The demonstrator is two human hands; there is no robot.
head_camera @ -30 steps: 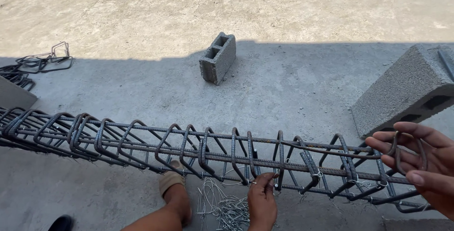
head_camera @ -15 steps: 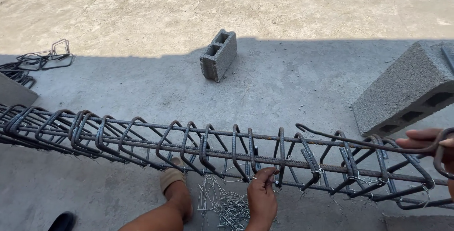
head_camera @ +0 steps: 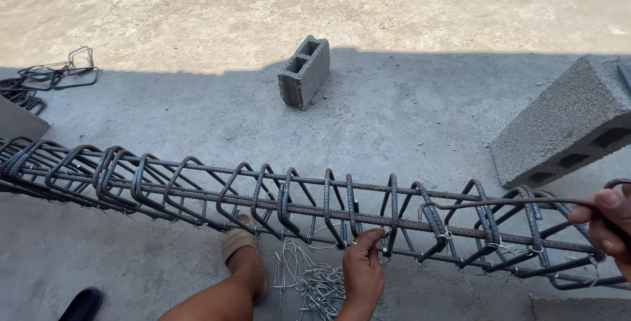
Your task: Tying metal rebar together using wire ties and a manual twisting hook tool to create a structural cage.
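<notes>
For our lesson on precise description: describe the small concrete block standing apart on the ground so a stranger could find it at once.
Start at the long rebar cage lying across the concrete floor. Look beyond its middle, to the edge of the shadow: the small hollow concrete block stands there alone. Unlike the larger block at the right, it touches nothing and shows two open cells on top.

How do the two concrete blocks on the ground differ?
The small concrete block lies whole in view behind the rebar cage, its two hollow cores facing up and back; the large concrete block at right is cut by the frame edge, its cores facing the front side. The small one straddles the shadow edge; the large one sits in shade. Both are grey and hollow.
</notes>
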